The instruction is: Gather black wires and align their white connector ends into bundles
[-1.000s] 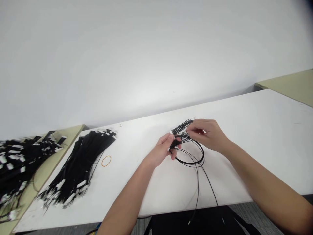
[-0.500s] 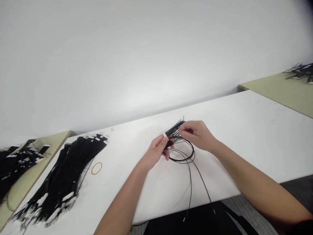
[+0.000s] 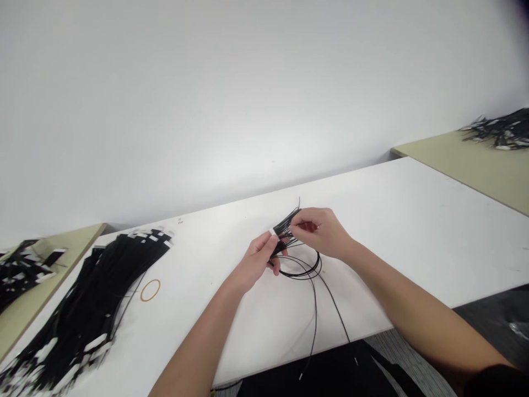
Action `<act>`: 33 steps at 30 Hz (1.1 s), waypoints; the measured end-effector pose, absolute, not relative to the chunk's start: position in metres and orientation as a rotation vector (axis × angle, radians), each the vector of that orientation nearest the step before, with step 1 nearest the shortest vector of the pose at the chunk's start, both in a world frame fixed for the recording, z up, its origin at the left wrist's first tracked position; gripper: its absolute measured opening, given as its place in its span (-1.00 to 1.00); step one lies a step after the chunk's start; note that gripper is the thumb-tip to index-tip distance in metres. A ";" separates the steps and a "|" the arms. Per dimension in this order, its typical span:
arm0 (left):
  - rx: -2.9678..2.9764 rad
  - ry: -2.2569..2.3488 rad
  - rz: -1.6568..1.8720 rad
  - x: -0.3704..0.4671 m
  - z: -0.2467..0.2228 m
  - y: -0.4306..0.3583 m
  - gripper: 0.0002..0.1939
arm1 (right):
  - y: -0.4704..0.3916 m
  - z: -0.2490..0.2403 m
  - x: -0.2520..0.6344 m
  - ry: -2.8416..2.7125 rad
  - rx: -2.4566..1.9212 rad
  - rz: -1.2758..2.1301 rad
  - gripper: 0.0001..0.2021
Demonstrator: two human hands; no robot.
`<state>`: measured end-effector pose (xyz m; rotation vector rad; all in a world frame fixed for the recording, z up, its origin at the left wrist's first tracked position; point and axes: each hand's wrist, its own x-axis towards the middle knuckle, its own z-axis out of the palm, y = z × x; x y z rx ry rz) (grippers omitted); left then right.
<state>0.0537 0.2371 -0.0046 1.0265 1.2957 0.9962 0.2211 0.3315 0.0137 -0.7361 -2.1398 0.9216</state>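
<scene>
Above the white table, my left hand (image 3: 261, 255) is closed around a bundle of thin black cables (image 3: 284, 225), with a white connector (image 3: 273, 232) showing by the thumb. My right hand (image 3: 316, 229) is just right of it, fingers pinched at the far part of the bundle; what exactly lies between the fingertips is hidden. Some of the cable loops in a coil (image 3: 317, 264) below the hands. Two loose cable ends (image 3: 314, 320) hang from it past the table's front edge.
A large pile of black cables with white connectors (image 3: 95, 298) lies at the left, beside an orange rubber band (image 3: 150, 290). More cables rest on a yellowish table (image 3: 41, 286) at far left and another (image 3: 446, 157) at far right. A white wall (image 3: 248, 99) stands behind.
The view has shifted slightly to the right. My right hand has moved a little closer over the bundle, now covering the top of the coil; my left hand keeps its hold.
</scene>
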 end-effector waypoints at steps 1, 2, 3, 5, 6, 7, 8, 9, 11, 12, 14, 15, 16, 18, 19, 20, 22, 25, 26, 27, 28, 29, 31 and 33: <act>1.032 1.295 0.996 0.054 -0.004 0.237 -0.57 | 0.331 0.014 0.221 -2.127 -0.727 0.979 -0.88; 1.035 1.295 0.995 0.055 -0.003 0.236 -0.57 | 0.331 0.014 0.220 -2.110 -0.714 1.047 -0.88; 1.035 1.297 0.991 0.055 -0.002 0.236 -0.57 | 0.331 0.014 0.219 -2.091 -0.701 1.117 -0.87; 1.030 1.305 0.982 0.055 -0.001 0.235 -0.58 | 0.331 0.013 0.218 -2.053 -0.682 1.230 -0.87; 1.028 1.310 0.977 0.055 -0.002 0.235 -0.58 | 0.331 0.013 0.218 -2.038 -0.679 1.262 -0.87; 1.026 1.314 0.973 0.055 -0.002 0.235 -0.58 | 0.331 0.013 0.217 -2.029 -0.679 1.284 -0.87; 1.025 1.316 0.970 0.055 -0.003 0.235 -0.59 | 0.330 0.012 0.216 -2.024 -0.678 1.299 -0.87; 1.023 1.318 0.967 0.055 -0.004 0.235 -0.59 | 0.330 0.012 0.216 -2.023 -0.676 1.310 -0.87; 1.012 1.321 0.970 0.055 -0.005 0.236 -0.58 | 0.329 0.012 0.215 -2.033 -0.669 1.321 -0.86; 1.002 1.321 0.979 0.055 -0.006 0.236 -0.58 | 0.329 0.012 0.215 -2.038 -0.661 1.324 -0.86; 0.964 1.307 1.010 0.056 -0.005 0.236 -0.57 | 0.329 0.012 0.215 -1.995 -0.648 1.287 -0.86; 0.936 1.288 1.034 0.056 -0.005 0.235 -0.57 | 0.331 0.012 0.215 -1.931 -0.648 1.239 -0.86; 0.902 1.262 1.063 0.055 -0.004 0.235 -0.57 | 0.332 0.011 0.216 -1.835 -0.661 1.173 -0.85; 0.818 1.199 1.135 0.054 -0.002 0.235 -0.58 | 0.338 0.009 0.218 -1.622 -0.750 1.034 -0.82; 0.773 1.170 1.180 0.053 -0.001 0.235 -0.59 | 0.341 0.007 0.219 -1.550 -0.810 0.989 -0.81; 0.729 1.143 1.226 0.052 0.000 0.234 -0.60 | 0.344 0.005 0.220 -1.543 -0.882 0.981 -0.81; 0.654 1.093 1.309 0.050 0.003 0.234 -0.61 | 0.346 0.002 0.220 -1.674 -0.918 1.041 -0.80; 0.594 1.016 1.369 0.048 0.005 0.234 -0.61 | 0.338 0.002 0.215 -1.927 -0.778 1.183 -0.84; 0.584 0.988 1.376 0.048 0.006 0.234 -0.62 | 0.333 0.002 0.213 -2.006 -0.712 1.216 -0.86; 0.577 0.962 1.381 0.048 0.006 0.234 -0.63 | 0.328 0.003 0.211 -2.078 -0.647 1.236 -0.88; 0.571 0.938 1.383 0.048 0.006 0.234 -0.64 | 0.322 0.003 0.209 -2.145 -0.588 1.231 -0.88; 0.568 0.919 1.386 0.048 0.006 0.234 -0.65 | 0.318 0.003 0.208 -2.189 -0.555 1.209 -0.88; 0.569 0.902 1.391 0.049 0.005 0.234 -0.65 | 0.312 0.000 0.206 -2.230 -0.543 1.147 -0.87; 0.573 0.914 1.389 0.049 0.005 0.234 -0.64 | 0.311 -0.003 0.205 -2.229 -0.569 1.108 -0.85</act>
